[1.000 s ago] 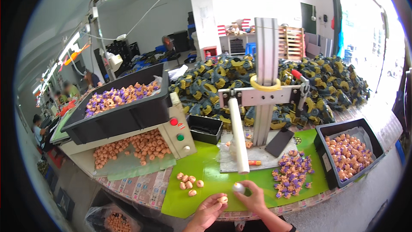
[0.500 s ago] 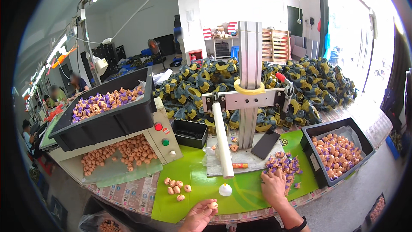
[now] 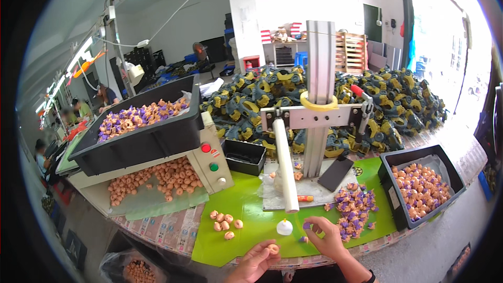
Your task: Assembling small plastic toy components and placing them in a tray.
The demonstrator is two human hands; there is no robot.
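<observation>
My left hand (image 3: 258, 260) pinches a small round peach-coloured plastic part (image 3: 273, 249) with an opening in it, near the mat's front edge. To its right, my right hand (image 3: 326, 237) has a small purple piece (image 3: 307, 226) between thumb and fingertips. Just below those fingers another purple piece (image 3: 303, 239) lies on the green mat (image 3: 251, 186). A white dropper bottle (image 3: 284, 227) with a yellow tip stands between and beyond my hands. Several loose peach parts (image 3: 225, 225) rest at the left, and a pile of purple-and-peach pieces (image 3: 356, 209) spreads beyond my right hand.
A metal post (image 3: 319, 94) carries a clamp and a white tube (image 3: 287, 167) above the mat. A dark phone (image 3: 336, 173) lies by its base. Black bins of parts stand left (image 3: 136, 152) and right (image 3: 387, 194). Toy vehicle bodies (image 3: 398, 105) are heaped behind.
My right hand has come away from the purple-and-peach pile toward my left hand, now with a purple piece. My left hand keeps the peach part. The view has shifted somewhat.
</observation>
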